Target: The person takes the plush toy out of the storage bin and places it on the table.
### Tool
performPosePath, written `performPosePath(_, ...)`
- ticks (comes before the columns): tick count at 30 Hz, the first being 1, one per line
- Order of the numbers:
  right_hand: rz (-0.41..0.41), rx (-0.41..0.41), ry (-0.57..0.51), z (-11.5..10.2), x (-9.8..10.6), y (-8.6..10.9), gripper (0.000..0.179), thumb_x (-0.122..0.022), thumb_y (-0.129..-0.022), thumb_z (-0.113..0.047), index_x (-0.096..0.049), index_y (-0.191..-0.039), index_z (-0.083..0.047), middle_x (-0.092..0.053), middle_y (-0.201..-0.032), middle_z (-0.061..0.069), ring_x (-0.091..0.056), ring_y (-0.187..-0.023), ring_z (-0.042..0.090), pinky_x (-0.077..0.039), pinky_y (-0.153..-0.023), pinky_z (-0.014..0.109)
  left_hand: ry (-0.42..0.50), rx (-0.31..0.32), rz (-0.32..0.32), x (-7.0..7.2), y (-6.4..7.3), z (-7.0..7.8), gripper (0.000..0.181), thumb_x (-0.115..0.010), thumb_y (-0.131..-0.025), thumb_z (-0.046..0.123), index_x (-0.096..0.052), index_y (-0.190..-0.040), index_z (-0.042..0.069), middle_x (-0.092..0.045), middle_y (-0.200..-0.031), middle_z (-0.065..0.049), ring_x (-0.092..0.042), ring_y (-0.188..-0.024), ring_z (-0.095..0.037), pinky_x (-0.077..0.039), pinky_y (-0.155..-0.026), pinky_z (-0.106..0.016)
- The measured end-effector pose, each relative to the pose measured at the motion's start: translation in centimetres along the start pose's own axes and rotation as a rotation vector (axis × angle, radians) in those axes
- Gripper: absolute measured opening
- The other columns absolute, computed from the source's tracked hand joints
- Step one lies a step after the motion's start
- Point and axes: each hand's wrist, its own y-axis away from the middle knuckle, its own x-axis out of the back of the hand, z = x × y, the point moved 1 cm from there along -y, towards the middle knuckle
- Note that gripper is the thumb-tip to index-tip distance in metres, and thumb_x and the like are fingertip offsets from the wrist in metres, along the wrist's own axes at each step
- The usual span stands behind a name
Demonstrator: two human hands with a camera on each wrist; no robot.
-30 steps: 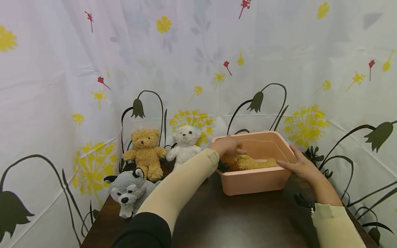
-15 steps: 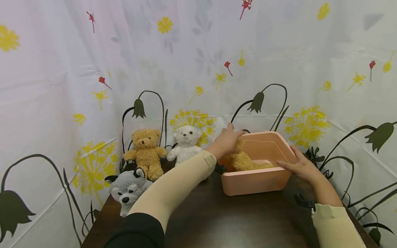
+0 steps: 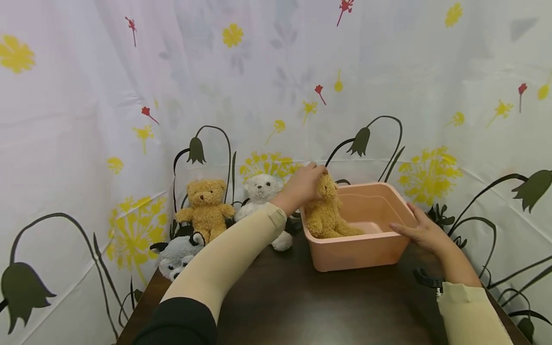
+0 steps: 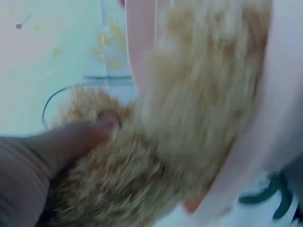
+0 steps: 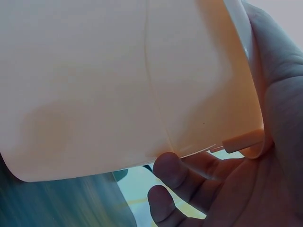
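Note:
My left hand (image 3: 304, 186) grips a golden-brown teddy bear (image 3: 325, 215) by the head, at the left end of a peach plastic bin (image 3: 358, 254). The bear is upright, its lower body still inside the bin. In the left wrist view my thumb (image 4: 80, 139) presses into the blurred curly fur (image 4: 203, 85). My right hand (image 3: 424, 232) holds the bin's right end, thumb over the rim. From the right wrist view, the fingers (image 5: 173, 170) curl beneath the bin wall (image 5: 94, 94).
At the left of the dark wooden table (image 3: 293, 302) sit another golden teddy bear (image 3: 206, 208), a white teddy bear (image 3: 262, 189) and a grey-and-white plush husky (image 3: 178, 256), partly hidden behind my left arm. A flower-printed curtain (image 3: 267, 86) hangs behind the table.
My left hand has reached into the bin, taken hold of the bear and raised it from lying to upright, moving slightly left. The right hand stays on the bin.

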Motion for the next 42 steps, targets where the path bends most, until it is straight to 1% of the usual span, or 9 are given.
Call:
performPosePath(5,-0.002,-0.010,0.008,-0.2,-0.1,0.1,0.113,-0.069,-0.106,-0.048,0.013,-0.175,-0.015,-0.020,-0.171,0.040,-0.049,-0.143,0.056,-0.058,-0.102,0.056,0.088,-0.052,0.037,2.0,0.9,-0.9,0.065,-0.093,-0.090,0.019,-0.057,-0.144,0.018,-0.057,-0.139,-0.005,-0.065,-0.113,-0.022,-0.059,-0.093,-0.036)
performPosePath(10,-0.002,-0.008,0.022,-0.1,-0.1,0.0,0.112,-0.069,-0.106,-0.048,0.013,-0.175,-0.014,-0.017,-0.172,0.041,-0.046,-0.146,0.057,-0.055,-0.106,0.059,0.219,-0.068,0.092,5.3,2.8,-1.1,0.081,-0.090,-0.090,0.007,-0.049,-0.160,0.020,-0.046,-0.147,-0.007,-0.062,-0.098,-0.022,-0.057,-0.081,-0.035)
performPosePath(14,-0.003,-0.008,0.027,-0.1,-0.1,0.1,0.113,-0.069,-0.106,-0.049,0.013,-0.175,-0.015,-0.020,-0.171,0.041,-0.048,-0.144,0.055,-0.056,-0.104,0.057,0.291,-0.001,0.122,8.2,4.2,-1.4,0.095,-0.091,-0.089,0.007,-0.041,-0.168,0.022,-0.041,-0.149,-0.012,-0.060,-0.110,-0.025,-0.059,-0.087,-0.039)
performPosePath(18,0.001,-0.011,0.009,-0.2,-0.1,0.3,0.113,-0.070,-0.105,-0.049,0.013,-0.176,-0.017,-0.023,-0.170,0.041,-0.050,-0.142,0.054,-0.058,-0.101,0.052,0.313,0.070,0.082,10.6,5.3,-2.0,0.098,-0.095,-0.086,0.012,-0.040,-0.166,0.021,-0.044,-0.161,-0.014,-0.056,-0.138,-0.031,-0.058,-0.103,-0.045)
performPosePath(21,-0.001,-0.005,0.002,-0.2,0.0,0.4,0.113,-0.070,-0.105,-0.048,0.014,-0.176,-0.018,-0.023,-0.169,0.041,-0.050,-0.142,0.054,-0.057,-0.102,0.052,0.348,0.114,0.056,11.9,6.9,-2.7,0.099,-0.095,-0.085,0.012,-0.038,-0.165,0.026,-0.045,-0.169,-0.012,-0.070,-0.125,-0.034,-0.060,-0.096,-0.050)
performPosePath(25,-0.003,-0.003,0.025,-0.1,0.0,0.3,0.114,-0.070,-0.105,-0.050,0.014,-0.176,-0.019,-0.024,-0.170,0.040,-0.049,-0.144,0.055,-0.054,-0.105,0.055,0.352,0.160,0.100,13.4,9.5,-3.8,0.100,-0.098,-0.083,0.016,-0.038,-0.161,0.031,-0.049,-0.168,-0.012,-0.074,-0.101,-0.032,-0.059,-0.089,-0.053)
performPosePath(29,-0.003,-0.006,0.034,-0.2,0.0,0.1,0.114,-0.070,-0.105,-0.051,0.014,-0.176,-0.019,-0.024,-0.170,0.040,-0.049,-0.145,0.055,-0.051,-0.109,0.062,0.348,0.178,0.134,14.8,11.5,-5.0,0.096,-0.097,-0.083,0.014,-0.038,-0.157,0.030,-0.057,-0.156,-0.012,-0.069,-0.107,-0.029,-0.056,-0.091,-0.051)
performPosePath(36,-0.011,-0.026,0.052,-0.3,0.2,-0.3,0.116,-0.069,-0.104,-0.055,0.016,-0.175,-0.019,-0.017,-0.172,0.041,-0.042,-0.147,0.059,-0.045,-0.114,0.073,0.391,0.209,0.072,17.7,14.0,-7.3,0.089,-0.081,-0.087,-0.009,-0.036,-0.153,0.028,-0.056,-0.149,-0.020,-0.044,-0.058,-0.024,-0.045,-0.060,-0.041)
performPosePath(42,-0.012,-0.028,0.064,-0.6,0.2,-0.2,0.117,-0.069,-0.104,-0.056,0.016,-0.174,-0.017,-0.014,-0.173,0.042,-0.038,-0.149,0.060,-0.042,-0.115,0.076,0.330,0.124,-0.083,17.1,14.8,-8.9,0.086,-0.083,-0.088,-0.010,-0.039,-0.151,0.028,-0.059,-0.146,-0.015,-0.046,-0.061,-0.021,-0.048,-0.060,-0.039)
